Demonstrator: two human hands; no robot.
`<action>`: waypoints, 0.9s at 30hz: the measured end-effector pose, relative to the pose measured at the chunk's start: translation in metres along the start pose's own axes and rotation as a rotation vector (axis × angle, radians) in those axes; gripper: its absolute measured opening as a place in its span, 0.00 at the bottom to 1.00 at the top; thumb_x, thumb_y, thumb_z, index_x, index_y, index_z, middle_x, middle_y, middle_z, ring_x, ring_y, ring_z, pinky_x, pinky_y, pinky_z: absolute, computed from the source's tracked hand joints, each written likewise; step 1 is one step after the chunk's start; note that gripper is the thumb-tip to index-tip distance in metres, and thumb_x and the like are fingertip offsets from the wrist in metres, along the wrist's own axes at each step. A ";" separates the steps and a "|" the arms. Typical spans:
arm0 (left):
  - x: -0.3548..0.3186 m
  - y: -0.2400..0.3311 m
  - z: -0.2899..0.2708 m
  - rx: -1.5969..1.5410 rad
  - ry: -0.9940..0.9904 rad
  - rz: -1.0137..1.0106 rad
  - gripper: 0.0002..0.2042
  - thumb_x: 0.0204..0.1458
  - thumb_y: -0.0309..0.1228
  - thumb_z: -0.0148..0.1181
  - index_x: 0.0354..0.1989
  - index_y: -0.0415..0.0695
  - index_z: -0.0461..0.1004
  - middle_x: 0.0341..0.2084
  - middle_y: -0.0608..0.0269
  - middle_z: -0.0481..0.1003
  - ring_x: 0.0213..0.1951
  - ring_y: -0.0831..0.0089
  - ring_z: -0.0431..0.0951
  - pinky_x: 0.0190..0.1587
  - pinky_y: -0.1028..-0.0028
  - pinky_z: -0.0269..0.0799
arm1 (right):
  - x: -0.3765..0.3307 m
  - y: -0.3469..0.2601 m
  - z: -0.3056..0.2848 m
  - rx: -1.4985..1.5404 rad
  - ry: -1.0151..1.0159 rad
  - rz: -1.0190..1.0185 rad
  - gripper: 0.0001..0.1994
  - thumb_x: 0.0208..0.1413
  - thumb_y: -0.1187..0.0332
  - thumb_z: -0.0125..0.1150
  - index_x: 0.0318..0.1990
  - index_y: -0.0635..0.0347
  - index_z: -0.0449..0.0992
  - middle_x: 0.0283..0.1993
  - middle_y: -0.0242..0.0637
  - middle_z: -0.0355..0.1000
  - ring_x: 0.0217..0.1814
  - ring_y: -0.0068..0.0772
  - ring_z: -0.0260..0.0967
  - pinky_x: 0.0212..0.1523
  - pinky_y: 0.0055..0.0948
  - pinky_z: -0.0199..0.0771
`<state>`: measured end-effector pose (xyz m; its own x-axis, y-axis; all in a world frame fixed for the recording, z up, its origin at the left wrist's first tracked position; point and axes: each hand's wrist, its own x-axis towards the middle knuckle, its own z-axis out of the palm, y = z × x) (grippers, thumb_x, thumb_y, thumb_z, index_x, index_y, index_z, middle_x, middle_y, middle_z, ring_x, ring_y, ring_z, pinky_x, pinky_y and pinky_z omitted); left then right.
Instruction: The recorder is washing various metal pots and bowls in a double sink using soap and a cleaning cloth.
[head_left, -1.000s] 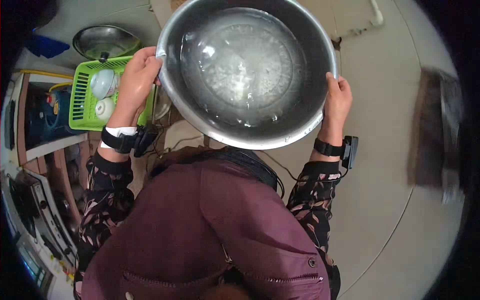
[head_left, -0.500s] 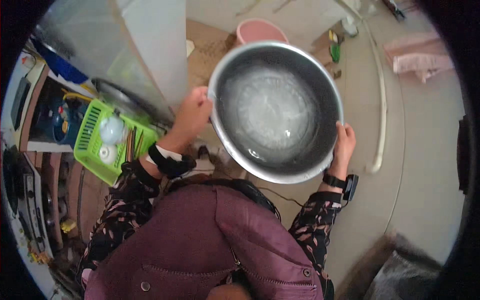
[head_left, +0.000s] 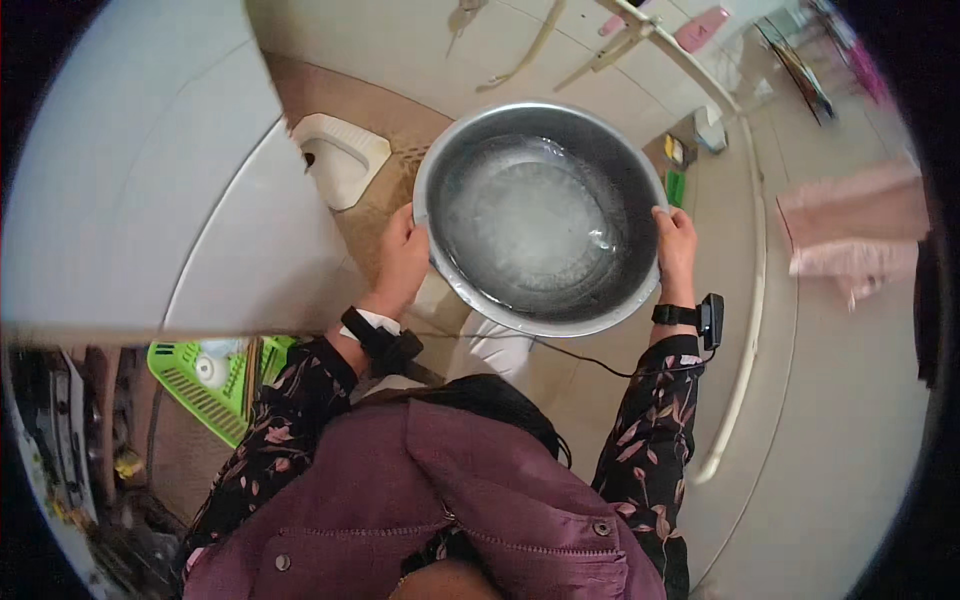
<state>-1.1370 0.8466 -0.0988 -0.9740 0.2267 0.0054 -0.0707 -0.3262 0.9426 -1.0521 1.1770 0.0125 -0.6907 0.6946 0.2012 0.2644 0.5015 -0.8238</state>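
Steel basin (head_left: 540,220) with cloudy water sits gripped at its rim by left hand (head_left: 402,258) and right hand (head_left: 677,243), held above the tiled floor (head_left: 840,400) near a squat toilet (head_left: 340,155).

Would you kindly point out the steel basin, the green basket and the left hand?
steel basin (head_left: 540,225), head view, inner bottom.
green basket (head_left: 205,385), head view, slatted side.
left hand (head_left: 402,262), head view, back of hand.

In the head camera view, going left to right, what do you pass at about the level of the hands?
White door panel → left hand gripping the rim → steel basin holding water → right hand on the opposite rim → white pipe → pink cloth.
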 end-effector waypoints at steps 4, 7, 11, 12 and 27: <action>0.036 -0.055 -0.024 0.301 0.205 -0.105 0.17 0.52 0.24 0.41 0.51 0.35 0.61 0.36 0.62 0.70 0.35 0.78 0.70 0.37 0.81 0.65 | 0.069 0.009 0.064 -0.096 -0.142 -0.025 0.12 0.47 0.64 0.57 0.30 0.68 0.70 0.25 0.31 0.68 0.28 0.19 0.60 0.29 0.21 0.60; 0.067 -0.057 -0.027 0.194 0.313 -0.133 0.15 0.51 0.24 0.43 0.47 0.34 0.65 0.34 0.62 0.71 0.35 0.75 0.70 0.39 0.78 0.64 | 0.118 0.009 0.124 -0.178 -0.164 -0.096 0.13 0.47 0.65 0.57 0.31 0.69 0.70 0.25 0.31 0.67 0.28 0.21 0.60 0.29 0.23 0.61; 0.104 -0.093 -0.060 0.081 0.576 -0.247 0.14 0.51 0.25 0.42 0.46 0.34 0.65 0.34 0.61 0.71 0.35 0.74 0.70 0.39 0.76 0.65 | 0.161 -0.011 0.218 -0.140 -0.333 -0.139 0.14 0.46 0.64 0.57 0.32 0.70 0.71 0.26 0.36 0.69 0.29 0.24 0.63 0.31 0.25 0.63; 0.115 -0.101 -0.071 0.073 0.601 -0.244 0.14 0.51 0.25 0.42 0.46 0.34 0.65 0.34 0.61 0.71 0.35 0.74 0.70 0.39 0.76 0.65 | 0.170 -0.018 0.241 -0.103 -0.401 -0.137 0.15 0.46 0.64 0.57 0.33 0.71 0.71 0.26 0.38 0.70 0.30 0.26 0.64 0.32 0.26 0.64; 0.312 -0.185 -0.145 0.702 0.697 0.060 0.08 0.50 0.26 0.45 0.29 0.34 0.71 0.28 0.57 0.74 0.32 0.62 0.73 0.35 0.66 0.66 | 0.284 -0.222 0.527 -0.452 -0.406 -0.689 0.14 0.38 0.65 0.50 0.28 0.70 0.74 0.32 0.59 0.69 0.39 0.58 0.67 0.41 0.42 0.67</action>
<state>-1.4585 0.8450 -0.3198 -0.8968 -0.4362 0.0743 -0.0927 0.3494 0.9324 -1.6616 0.9916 -0.0266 -0.9539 -0.0240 0.2990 -0.1143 0.9507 -0.2881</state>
